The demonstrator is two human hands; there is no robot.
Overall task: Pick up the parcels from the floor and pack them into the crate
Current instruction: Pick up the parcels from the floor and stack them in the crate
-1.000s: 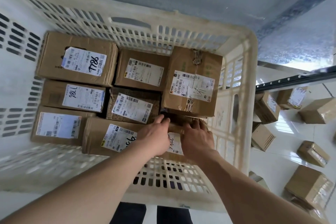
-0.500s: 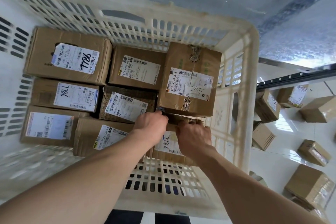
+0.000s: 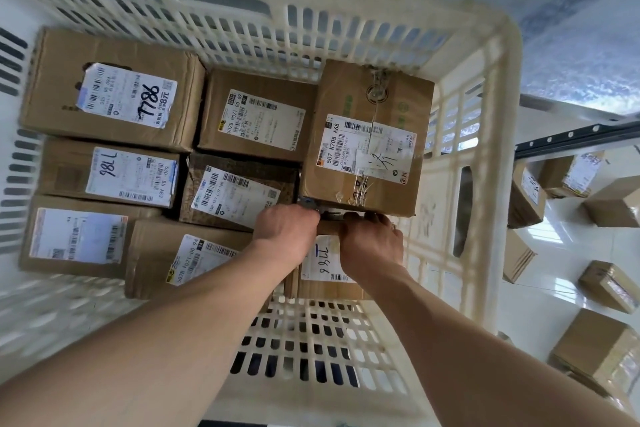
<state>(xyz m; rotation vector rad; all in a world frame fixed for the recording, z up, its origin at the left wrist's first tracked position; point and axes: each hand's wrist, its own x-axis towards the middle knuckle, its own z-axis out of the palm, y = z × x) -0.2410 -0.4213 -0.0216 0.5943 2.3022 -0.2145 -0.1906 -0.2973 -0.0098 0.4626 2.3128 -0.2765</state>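
Both hands reach down into a cream slatted plastic crate. The left hand and right hand lie side by side with fingers curled over the far edge of a parcel marked "7786", gripping it; the fingertips are hidden behind that edge. Directly beyond the knuckles stands a taller parcel labelled "507 N705 A68", its near face touching the fingers and closing off the space ahead. Beside the left wrist lies a parcel labelled "502B P021-00 94". Beyond the left hand sits a dark-printed parcel, and past it one labelled "502B P021 00 69". Farther to the left lie three parcels: "7786" with "8元", "98LL", and a pale-labelled one. To the right of the right hand, outside the crate wall, loose parcels lie on a white tiled floor.
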